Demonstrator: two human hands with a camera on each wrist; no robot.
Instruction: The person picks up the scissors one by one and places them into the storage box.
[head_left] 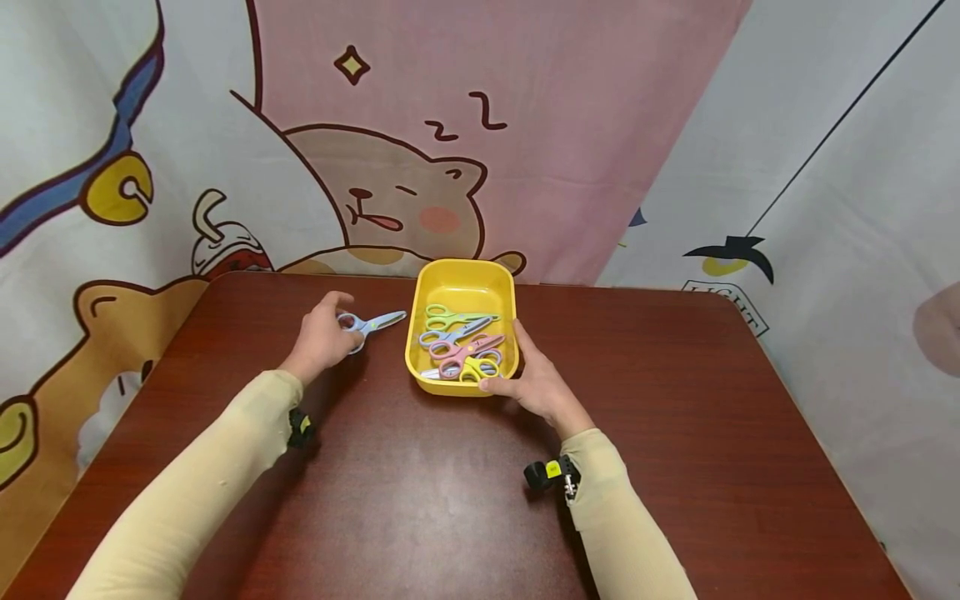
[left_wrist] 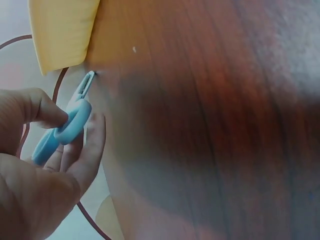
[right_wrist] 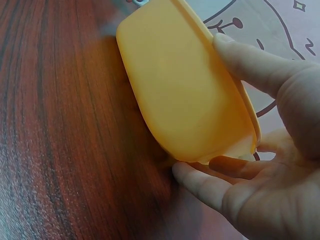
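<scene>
Blue scissors (head_left: 369, 323) sit pinched by their handle in the left hand (head_left: 321, 340), just left of the yellow tray (head_left: 461, 288), blades pointing right toward it, lengthwise across the table (head_left: 675, 433). Right hand (head_left: 536, 385) grips the tray's near corner.

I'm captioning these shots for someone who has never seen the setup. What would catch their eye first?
The bright yellow plastic tray at the middle of the dark red-brown wooden table stands out first, with green, blue, pink and yellow children's scissors piled inside. The right hand grips the tray's near right corner. Left of the tray, the left hand pinches the handle of a light blue pair of plastic scissors.
</scene>
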